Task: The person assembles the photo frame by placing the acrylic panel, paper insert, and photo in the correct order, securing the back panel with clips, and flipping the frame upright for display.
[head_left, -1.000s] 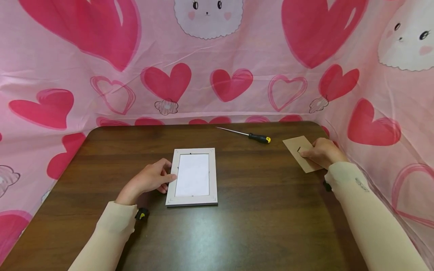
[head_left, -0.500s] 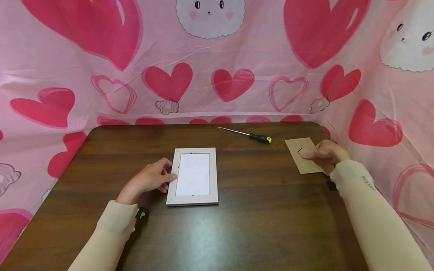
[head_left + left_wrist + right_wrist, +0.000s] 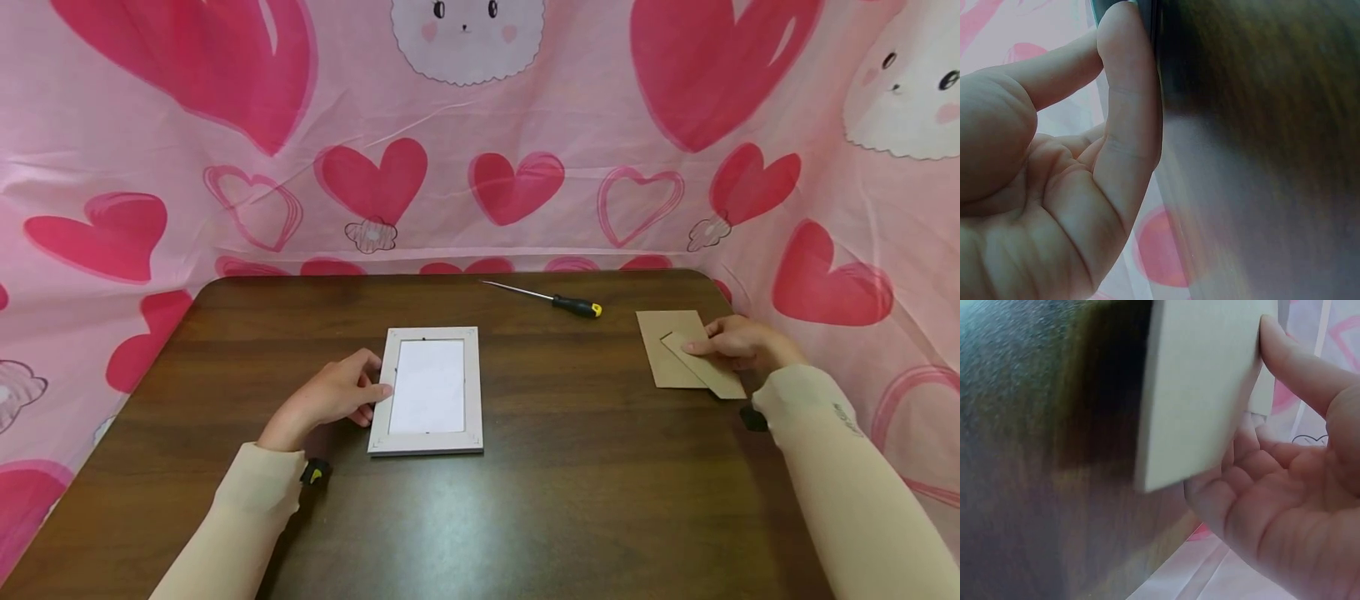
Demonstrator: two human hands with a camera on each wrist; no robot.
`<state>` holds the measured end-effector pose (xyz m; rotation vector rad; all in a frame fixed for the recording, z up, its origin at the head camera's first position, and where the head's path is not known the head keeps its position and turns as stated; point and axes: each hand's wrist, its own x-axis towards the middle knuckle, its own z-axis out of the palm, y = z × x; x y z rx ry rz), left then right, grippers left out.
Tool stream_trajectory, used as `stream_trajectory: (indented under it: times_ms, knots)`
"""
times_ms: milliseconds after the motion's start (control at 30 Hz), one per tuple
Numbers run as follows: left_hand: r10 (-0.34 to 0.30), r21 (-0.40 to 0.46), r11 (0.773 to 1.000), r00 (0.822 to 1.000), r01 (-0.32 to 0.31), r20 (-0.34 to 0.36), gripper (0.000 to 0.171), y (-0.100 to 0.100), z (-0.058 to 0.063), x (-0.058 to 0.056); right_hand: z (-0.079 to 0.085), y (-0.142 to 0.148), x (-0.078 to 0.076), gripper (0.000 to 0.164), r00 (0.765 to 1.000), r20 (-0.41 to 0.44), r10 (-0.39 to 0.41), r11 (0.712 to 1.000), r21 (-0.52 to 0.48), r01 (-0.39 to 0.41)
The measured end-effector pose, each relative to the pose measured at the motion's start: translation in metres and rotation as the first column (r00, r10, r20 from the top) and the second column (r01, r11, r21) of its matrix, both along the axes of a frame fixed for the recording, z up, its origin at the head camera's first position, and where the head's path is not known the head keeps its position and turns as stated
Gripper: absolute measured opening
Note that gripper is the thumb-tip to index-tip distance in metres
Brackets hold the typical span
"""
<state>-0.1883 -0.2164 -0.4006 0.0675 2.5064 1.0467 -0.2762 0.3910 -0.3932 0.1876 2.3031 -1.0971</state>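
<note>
A white picture frame (image 3: 472, 392) lies on the table with a white sheet (image 3: 429, 387) inside its border. At its left edge my left hand (image 3: 330, 396) pinches the border, thumb on top and fingers at the side. Far to the right, my right hand (image 3: 738, 343) pinches a tan backing board (image 3: 663, 367) with a narrow stand leg (image 3: 708, 371) slanting across it. In the right wrist view the thumb presses the edge of the stand leg (image 3: 1204, 387), with the fingers behind. Only a dark sliver of the frame shows in the left wrist view.
A screwdriver (image 3: 576, 306) with a black and yellow handle lies near the back edge of the brown wooden table (image 3: 555, 492). Pink cloth (image 3: 450, 117) printed with hearts hangs behind the table and along its sides.
My right hand has moved slightly right and toward me with the backing board, which has turned so that its stand leg shows more fully. My left hand stays on the picture frame.
</note>
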Motion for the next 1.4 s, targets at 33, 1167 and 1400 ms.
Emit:
stream_trajectory:
  times_ms: [33,1167,1400]
  knots:
    - [-0.001,-0.001,1.0,1.0,0.001,0.0,0.055,0.0,0.0,0.0,-0.001,0.0,0.001,0.041,1.0,0.008,-0.004,1.0,-0.019,0.004]
    - [-0.014,0.012,1.0,1.0,0.014,-0.005,0.053,0.0,0.001,0.001,0.034,-0.067,0.02,0.049,0.975,-0.22,-0.02,0.943,-0.328,-0.054]
    - [-0.018,0.017,1.0,1.0,0.018,-0.01,0.054,0.001,0.002,0.001,0.037,-0.122,0.027,0.045,0.973,-0.232,-0.018,0.889,-0.449,-0.091]
